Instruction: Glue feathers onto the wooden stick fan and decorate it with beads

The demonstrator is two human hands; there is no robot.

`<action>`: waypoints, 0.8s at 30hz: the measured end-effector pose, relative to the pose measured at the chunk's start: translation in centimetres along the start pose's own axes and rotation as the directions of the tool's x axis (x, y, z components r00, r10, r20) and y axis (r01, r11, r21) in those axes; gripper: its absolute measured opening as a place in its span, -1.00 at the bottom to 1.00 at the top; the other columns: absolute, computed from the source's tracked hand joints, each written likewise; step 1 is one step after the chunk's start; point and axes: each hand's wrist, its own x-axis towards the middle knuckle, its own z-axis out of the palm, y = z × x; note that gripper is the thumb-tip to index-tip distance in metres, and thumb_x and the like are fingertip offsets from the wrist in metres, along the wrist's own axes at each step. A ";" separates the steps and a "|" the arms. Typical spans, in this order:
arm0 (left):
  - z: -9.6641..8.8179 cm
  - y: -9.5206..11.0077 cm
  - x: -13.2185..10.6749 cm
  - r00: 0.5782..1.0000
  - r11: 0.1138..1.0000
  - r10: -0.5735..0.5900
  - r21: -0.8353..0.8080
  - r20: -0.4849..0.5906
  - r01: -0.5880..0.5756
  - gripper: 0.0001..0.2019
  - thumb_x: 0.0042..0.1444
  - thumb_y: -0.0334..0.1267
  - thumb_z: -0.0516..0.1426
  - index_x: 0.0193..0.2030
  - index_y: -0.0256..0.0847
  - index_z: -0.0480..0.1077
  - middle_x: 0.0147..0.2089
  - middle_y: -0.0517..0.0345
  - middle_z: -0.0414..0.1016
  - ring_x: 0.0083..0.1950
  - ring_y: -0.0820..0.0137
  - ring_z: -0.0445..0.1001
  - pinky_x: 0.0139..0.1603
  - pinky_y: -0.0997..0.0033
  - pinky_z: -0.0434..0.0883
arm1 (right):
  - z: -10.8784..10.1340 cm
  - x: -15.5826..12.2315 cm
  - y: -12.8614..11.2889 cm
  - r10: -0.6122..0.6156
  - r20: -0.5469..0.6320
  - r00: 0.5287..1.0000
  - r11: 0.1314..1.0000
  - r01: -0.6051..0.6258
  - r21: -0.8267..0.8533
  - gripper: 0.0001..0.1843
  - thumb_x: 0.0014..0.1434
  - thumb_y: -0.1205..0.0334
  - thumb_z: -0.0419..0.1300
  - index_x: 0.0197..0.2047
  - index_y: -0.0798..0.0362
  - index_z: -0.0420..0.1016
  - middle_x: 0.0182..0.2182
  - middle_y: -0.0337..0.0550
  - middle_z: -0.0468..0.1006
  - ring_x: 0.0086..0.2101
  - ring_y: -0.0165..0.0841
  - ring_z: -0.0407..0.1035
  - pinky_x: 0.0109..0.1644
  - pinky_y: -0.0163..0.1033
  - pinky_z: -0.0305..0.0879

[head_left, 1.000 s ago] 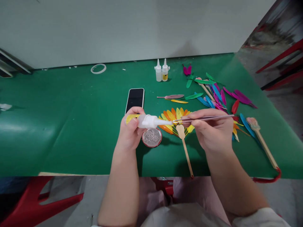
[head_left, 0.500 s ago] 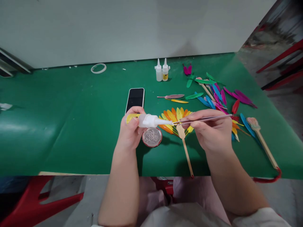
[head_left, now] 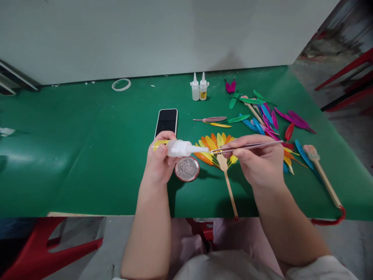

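Note:
My left hand grips a white glue bottle with a yellow label, lying sideways with its nozzle pointing right. Pinched in my right hand is a pair of tweezers, whose tips meet or nearly meet the nozzle's end; whether they hold anything tiny I cannot tell. Below them on the table lies a feather fan with yellow and orange feathers and a wooden handle, partly hidden by my right hand. Beside my left hand sits a round red-rimmed dish of small pale bits.
A phone lies beyond my left hand. Two small glue bottles stand near the wall. Loose coloured feathers spread at right, near another wooden-handled piece. A tape ring lies at the back left of the green table.
The glue bottle and my left hand have shifted slightly left. The tweezers have moved a little left too, their tips staying at the nozzle.

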 end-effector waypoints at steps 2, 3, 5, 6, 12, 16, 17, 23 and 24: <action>0.0 0.0 0.0 1.000 1.000 0.003 0.000 0.005 -0.003 -0.62 -0.09 0.08 0.20 -0.36 -0.23 0.35 -0.78 0.42 0.05 -0.76 0.66 -0.01 -0.68 0.66 0.16 | 0.0 0.0 0.0 0.006 -0.008 1.000 1.000 -0.006 -0.004 -0.89 -0.11 0.24 0.35 -0.42 -0.12 0.56 -0.50 -0.30 0.60 -0.48 -0.33 0.51 -0.38 -0.19 0.50; 0.0 0.0 0.0 1.000 1.000 0.001 0.004 -0.001 -0.001 -0.62 -0.09 0.07 0.20 -0.36 -0.23 0.35 -0.78 0.42 0.05 -0.76 0.66 -0.01 -0.68 0.66 0.15 | 0.1 0.0 0.0 0.005 -0.009 1.000 1.000 -0.005 -0.003 -0.89 -0.11 0.23 0.35 -0.42 -0.11 0.56 -0.49 -0.30 0.60 -0.48 -0.33 0.51 -0.38 -0.20 0.50; 0.1 0.0 -0.1 1.000 1.000 -0.007 0.012 -0.014 0.007 -0.62 -0.10 0.08 0.21 -0.36 -0.24 0.35 -0.78 0.42 0.05 -0.76 0.66 0.00 -0.68 0.66 0.15 | 0.1 0.1 0.0 -0.009 -0.009 1.000 1.000 0.009 0.006 -0.89 -0.11 0.24 0.35 -0.42 -0.11 0.56 -0.49 -0.30 0.60 -0.49 -0.34 0.50 -0.39 -0.21 0.50; 0.1 0.0 -0.1 1.000 1.000 -0.010 0.014 -0.017 0.011 -0.61 -0.10 0.08 0.20 -0.36 -0.24 0.35 -0.77 0.42 0.05 -0.75 0.66 0.01 -0.68 0.66 0.15 | 0.2 0.1 0.0 -0.019 -0.010 1.000 1.000 0.019 0.010 -0.89 -0.11 0.24 0.35 -0.42 -0.11 0.56 -0.49 -0.31 0.61 -0.49 -0.35 0.50 -0.40 -0.22 0.49; 0.1 0.0 -0.1 1.000 1.000 -0.021 0.022 -0.019 0.022 -0.61 -0.11 0.08 0.21 -0.35 -0.23 0.35 -0.77 0.42 0.07 -0.74 0.64 0.06 -0.66 0.65 0.17 | 0.5 0.2 -0.2 -0.021 -0.033 0.999 1.000 0.021 0.002 -0.89 -0.13 0.20 0.36 -0.44 -0.10 0.55 -0.51 -0.30 0.60 -0.53 -0.35 0.49 -0.43 -0.22 0.48; 0.1 -0.1 -0.1 1.000 1.000 -0.015 0.019 -0.006 0.015 -0.62 -0.09 0.07 0.20 -0.34 -0.24 0.34 -0.76 0.42 0.07 -0.73 0.65 0.06 -0.66 0.66 0.16 | 0.5 0.1 -0.3 -0.004 -0.048 0.999 1.000 0.004 -0.015 -0.88 -0.15 0.16 0.37 -0.46 -0.08 0.54 -0.53 -0.29 0.60 -0.54 -0.35 0.48 -0.44 -0.22 0.47; 0.1 -0.1 -0.1 1.000 1.000 -0.010 0.014 0.002 0.010 -0.62 -0.08 0.07 0.20 -0.34 -0.24 0.34 -0.76 0.42 0.06 -0.73 0.65 0.05 -0.66 0.66 0.16 | 0.5 0.1 -0.3 -0.001 -0.048 0.999 1.000 0.000 -0.016 -0.87 -0.15 0.15 0.37 -0.47 -0.08 0.54 -0.54 -0.29 0.59 -0.54 -0.35 0.48 -0.44 -0.23 0.47; 0.0 -0.1 -0.1 1.000 1.000 -0.001 0.000 0.001 0.001 -0.64 -0.06 0.05 0.20 -0.33 -0.24 0.35 -0.76 0.41 0.06 -0.73 0.66 0.01 -0.66 0.66 0.15 | 0.5 0.0 -0.2 0.005 -0.031 0.999 1.000 -0.005 -0.006 -0.89 -0.14 0.19 0.37 -0.45 -0.11 0.55 -0.51 -0.30 0.60 -0.51 -0.33 0.49 -0.42 -0.21 0.48; 0.0 -0.1 -0.1 1.000 1.000 -0.006 0.003 -0.007 0.006 -0.64 -0.07 0.05 0.20 -0.33 -0.23 0.35 -0.76 0.41 0.06 -0.73 0.66 0.01 -0.66 0.66 0.15 | 0.5 0.0 -0.2 0.008 -0.031 0.999 1.000 -0.008 -0.008 -0.89 -0.14 0.19 0.37 -0.45 -0.12 0.55 -0.51 -0.30 0.60 -0.51 -0.33 0.49 -0.41 -0.20 0.49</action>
